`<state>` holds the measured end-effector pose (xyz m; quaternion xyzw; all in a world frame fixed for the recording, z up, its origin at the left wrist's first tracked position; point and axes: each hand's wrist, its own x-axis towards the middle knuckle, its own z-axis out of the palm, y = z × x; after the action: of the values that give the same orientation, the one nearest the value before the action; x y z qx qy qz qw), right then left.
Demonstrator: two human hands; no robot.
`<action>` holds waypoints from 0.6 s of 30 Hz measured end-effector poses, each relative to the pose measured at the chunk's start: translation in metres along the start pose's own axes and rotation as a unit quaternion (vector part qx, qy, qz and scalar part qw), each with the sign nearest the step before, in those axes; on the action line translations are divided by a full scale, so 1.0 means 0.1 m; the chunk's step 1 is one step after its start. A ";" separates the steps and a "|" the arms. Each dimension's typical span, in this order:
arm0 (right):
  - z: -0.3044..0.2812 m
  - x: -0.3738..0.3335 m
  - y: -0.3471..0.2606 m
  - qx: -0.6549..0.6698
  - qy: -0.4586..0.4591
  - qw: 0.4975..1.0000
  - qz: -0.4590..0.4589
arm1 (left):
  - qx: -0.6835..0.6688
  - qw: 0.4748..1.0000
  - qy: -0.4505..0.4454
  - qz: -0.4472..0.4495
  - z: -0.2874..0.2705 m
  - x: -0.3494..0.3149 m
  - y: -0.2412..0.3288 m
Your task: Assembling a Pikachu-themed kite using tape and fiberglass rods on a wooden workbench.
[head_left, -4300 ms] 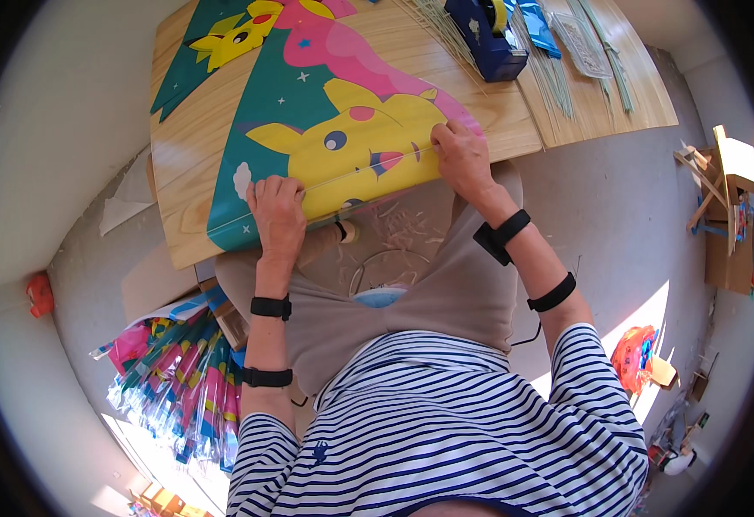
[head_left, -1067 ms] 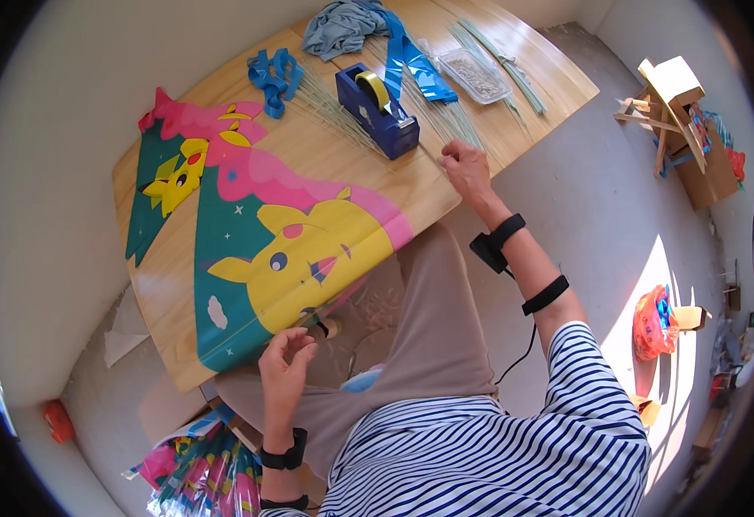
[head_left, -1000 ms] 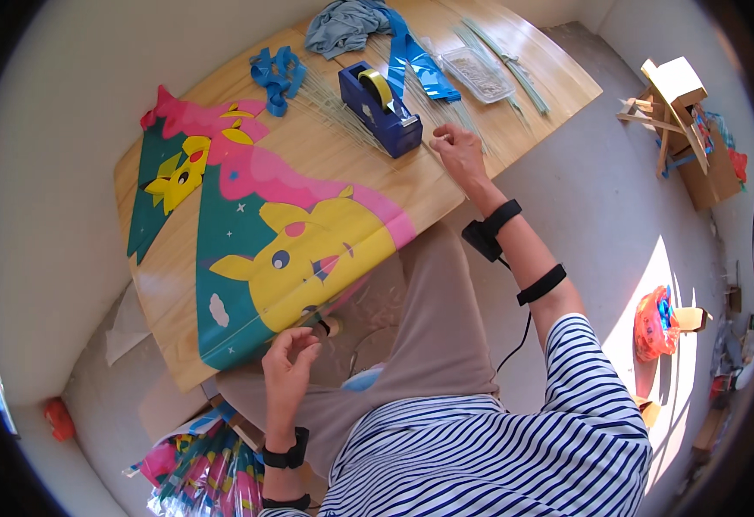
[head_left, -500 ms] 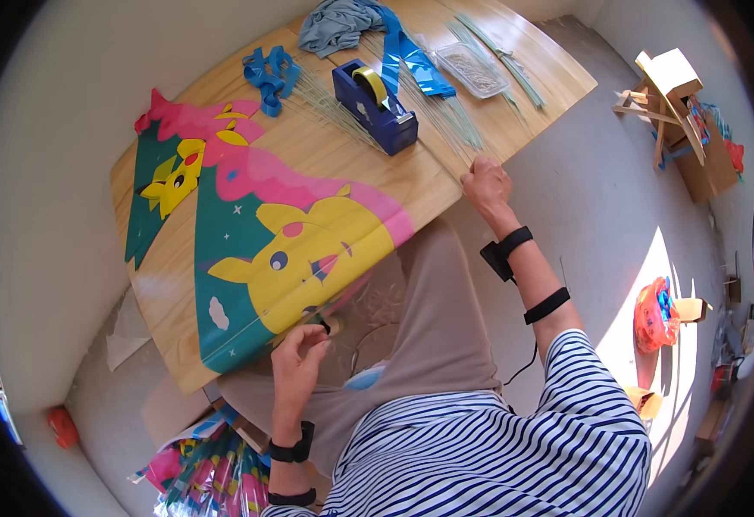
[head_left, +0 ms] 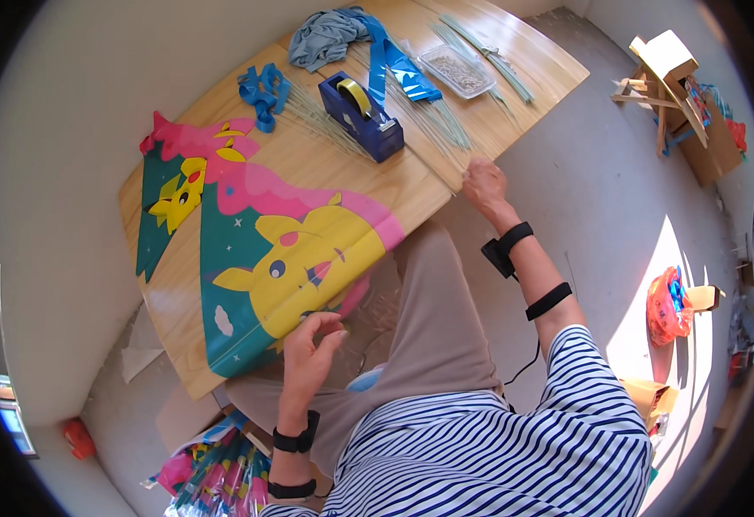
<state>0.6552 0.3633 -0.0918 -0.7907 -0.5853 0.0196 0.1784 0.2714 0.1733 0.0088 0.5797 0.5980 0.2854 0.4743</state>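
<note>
The right hand [head_left: 486,185] is by the table's near edge, its fingers drawn together; from where I stand I can't tell whether they pinch anything. The left hand [head_left: 309,360] hangs over the lap with thumb and forefinger curved toward each other, and I can't make out whether the tips meet. It is just beside the near edge of a large printed sheet [head_left: 286,241], green, pink and yellow, lying along the edge of the wooden table [head_left: 424,185]. A folded printed piece [head_left: 154,215] lies left of it. Beyond the sheet are a dark blue tape dispenser [head_left: 362,121], thin sticks [head_left: 433,125], curled blue ribbon [head_left: 263,96], a clear tray [head_left: 457,71] and a crumpled grey-blue cloth [head_left: 327,39]. Below the table's left side is a pile of wrapped prints [head_left: 222,474]; off to the right sits a red bag [head_left: 666,314].
</note>
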 end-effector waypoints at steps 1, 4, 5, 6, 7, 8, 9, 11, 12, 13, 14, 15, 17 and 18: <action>-0.03 -0.01 0.03 0.044 0.008 0.999 0.003 | 0.001 1.000 0.000 0.005 0.00 0.02 0.03; -0.20 -0.12 0.16 0.141 0.000 0.990 -0.022 | -0.034 0.999 -0.003 -0.010 0.03 0.10 0.08; -0.26 -0.18 0.17 0.169 -0.010 0.985 -0.036 | -0.050 0.998 -0.003 -0.022 0.04 0.13 0.08; -0.32 -0.28 0.18 0.243 -0.050 0.969 -0.014 | -0.088 0.996 -0.008 -0.016 0.06 0.19 0.07; -0.47 -0.46 0.16 0.316 -0.090 0.945 0.010 | -0.125 0.992 -0.015 -0.009 0.09 0.26 0.06; -0.62 -0.66 0.13 0.383 -0.128 0.914 0.034 | -0.163 0.986 -0.023 -0.002 0.13 0.33 0.07; -0.75 -0.86 0.09 0.429 -0.150 0.889 0.050 | -0.194 0.980 -0.034 -0.004 0.16 0.41 0.12; -0.89 -1.28 0.05 0.498 -0.189 0.843 0.080 | -0.255 0.966 -0.053 -0.011 0.23 0.58 0.22; -0.93 -1.48 0.04 0.522 -0.205 0.822 0.095 | -0.274 0.960 -0.058 -0.024 0.27 0.67 0.25; -1.00 -1.67 0.01 0.546 -0.222 0.801 0.105 | -0.293 0.953 -0.063 -0.036 0.32 0.76 0.27; -1.07 -1.86 -0.02 0.569 -0.237 0.779 0.117 | -0.312 0.946 -0.069 -0.049 0.38 0.84 0.28; -1.13 -2.03 -0.05 0.574 -0.252 0.769 0.129 | -0.333 0.938 -0.076 -0.060 0.44 0.92 0.27; -1.16 -2.31 -0.09 0.586 -0.278 0.747 0.145 | -0.369 0.921 -0.094 -0.082 0.57 1.07 0.29; -1.16 -2.42 -0.11 0.591 -0.289 0.738 0.149 | -0.372 0.919 -0.106 -0.081 0.62 1.11 0.32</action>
<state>0.5969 0.1107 -0.0225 -0.5598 -0.3539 0.6158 0.4268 0.3542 0.2727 -0.0132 0.3384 0.4396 0.3846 0.7378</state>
